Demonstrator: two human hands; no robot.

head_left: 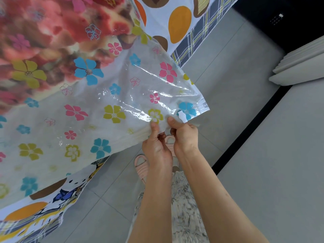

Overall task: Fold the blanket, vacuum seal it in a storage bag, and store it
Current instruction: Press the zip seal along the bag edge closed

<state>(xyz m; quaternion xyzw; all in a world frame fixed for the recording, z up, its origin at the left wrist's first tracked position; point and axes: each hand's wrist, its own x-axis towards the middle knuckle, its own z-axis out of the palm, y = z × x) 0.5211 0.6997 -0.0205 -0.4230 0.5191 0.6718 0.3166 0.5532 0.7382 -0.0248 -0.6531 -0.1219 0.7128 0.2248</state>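
A clear storage bag [98,106] printed with pink, blue and yellow flowers lies across the bed and hangs past its edge. Inside its far end, at the upper left, sits the red and pink flowered blanket [45,37]. My left hand [157,142] and my right hand [183,135] are side by side, both pinching the zip strip along the bag's open near edge. A small white slider clip [182,116] sits on that strip just beyond my right thumb, near the bag's corner.
The bed carries a white sheet [178,20] with orange and brown shapes and a plaid border. Grey floor tiles [228,88] lie to the right, with a dark strip and a white ribbed object [298,64] at far right. My feet in pink slippers [142,163] stand below.
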